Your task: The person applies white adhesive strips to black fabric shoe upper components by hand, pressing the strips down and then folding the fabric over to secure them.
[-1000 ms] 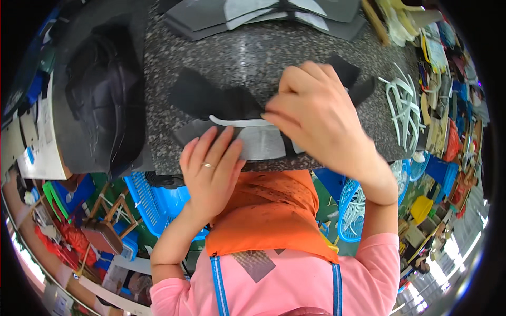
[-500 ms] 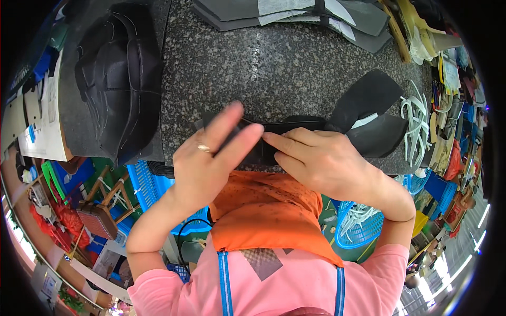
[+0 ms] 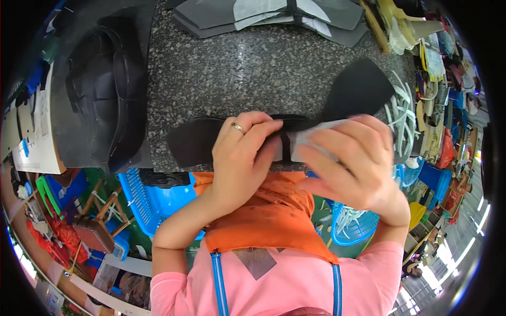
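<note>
A dark leather-like piece [image 3: 195, 142] lies along the near edge of the speckled stone tabletop [image 3: 232, 68]. Its middle shows a pale lining patch [image 3: 301, 143] crossed by a narrow black strip. My left hand [image 3: 245, 152], with a ring on it, is closed on the piece's upper edge, thumb tucked under the fingers. Over the pale lining at the right end is my right hand [image 3: 358, 158], bent and smeared by motion; its grip does not show. Behind it a black rounded panel [image 3: 361, 87] lies flat on the stone.
Stacked grey panels with white patches [image 3: 274, 18] lie at the far edge. Black stitched pieces [image 3: 108, 89] are piled at left. White strips [image 3: 403, 113] hang over the right side. Blue baskets [image 3: 150, 205] stand below the table edge.
My left hand has shifted right and closed on the piece, uncovering its left end. My right hand has moved right, away from the left, and the pale lining now shows between them.
</note>
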`<action>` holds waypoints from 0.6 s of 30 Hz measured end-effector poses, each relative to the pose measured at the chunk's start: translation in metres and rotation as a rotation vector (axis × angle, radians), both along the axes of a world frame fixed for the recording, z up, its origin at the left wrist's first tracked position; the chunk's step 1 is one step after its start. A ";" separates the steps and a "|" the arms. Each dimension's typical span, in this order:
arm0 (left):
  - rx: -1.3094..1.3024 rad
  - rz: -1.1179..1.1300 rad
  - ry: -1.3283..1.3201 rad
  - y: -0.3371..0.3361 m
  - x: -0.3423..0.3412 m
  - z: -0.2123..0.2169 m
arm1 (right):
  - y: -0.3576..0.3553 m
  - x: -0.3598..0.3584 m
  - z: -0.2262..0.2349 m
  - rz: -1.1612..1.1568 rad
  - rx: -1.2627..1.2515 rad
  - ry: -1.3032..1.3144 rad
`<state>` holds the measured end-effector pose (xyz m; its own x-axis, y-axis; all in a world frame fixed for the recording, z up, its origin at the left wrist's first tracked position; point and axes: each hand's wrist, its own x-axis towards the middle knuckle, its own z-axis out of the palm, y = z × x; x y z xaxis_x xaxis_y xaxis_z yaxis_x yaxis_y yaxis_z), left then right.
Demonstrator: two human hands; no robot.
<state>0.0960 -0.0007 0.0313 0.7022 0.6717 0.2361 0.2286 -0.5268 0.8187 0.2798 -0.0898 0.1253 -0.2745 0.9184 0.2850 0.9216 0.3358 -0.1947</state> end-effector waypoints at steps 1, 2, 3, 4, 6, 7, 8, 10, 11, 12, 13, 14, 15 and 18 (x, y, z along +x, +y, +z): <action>0.000 0.044 -0.053 -0.002 0.006 -0.001 | -0.016 0.011 0.008 -0.057 -0.109 -0.126; -0.007 0.036 -0.064 -0.002 0.008 0.001 | -0.022 0.018 0.006 -0.139 -0.208 -0.251; 0.047 -0.057 0.014 -0.001 0.010 0.008 | -0.024 0.025 0.001 -0.168 -0.261 -0.264; 0.104 -0.148 0.094 0.000 0.013 0.016 | -0.024 0.031 -0.006 -0.196 -0.311 -0.273; 0.128 -0.196 0.161 -0.002 0.024 0.026 | -0.021 0.037 -0.022 -0.203 -0.272 -0.288; 0.125 -0.187 0.163 -0.003 0.031 0.024 | -0.022 0.037 -0.028 -0.184 -0.228 -0.297; 0.121 -0.179 0.159 -0.002 0.039 0.022 | -0.025 0.036 -0.033 -0.194 -0.228 -0.303; 0.101 -0.221 0.111 0.005 0.042 0.020 | -0.031 0.033 -0.042 -0.281 -0.250 -0.213; 0.082 -0.290 0.115 0.009 0.037 0.019 | -0.037 0.038 -0.047 -0.291 -0.316 -0.141; 0.062 -0.360 0.119 0.012 0.033 0.019 | -0.040 0.045 -0.044 -0.297 -0.319 -0.139; 0.215 -0.427 0.122 0.011 0.030 0.014 | -0.042 0.054 -0.039 -0.289 -0.434 0.029; 0.209 -0.440 0.123 0.008 0.031 0.015 | -0.044 0.061 -0.038 -0.284 -0.549 0.202; 0.372 -0.491 0.187 0.005 0.032 0.019 | -0.045 0.070 -0.045 -0.261 -0.420 0.345; 0.635 -0.593 0.278 0.005 0.041 0.028 | -0.044 0.072 -0.064 -0.511 -0.254 0.541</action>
<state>0.1366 0.0040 0.0589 0.9779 -0.0164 0.2084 -0.0779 -0.9538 0.2903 0.3516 -0.1340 0.0614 0.3166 0.9483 0.0232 0.7053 -0.2190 -0.6743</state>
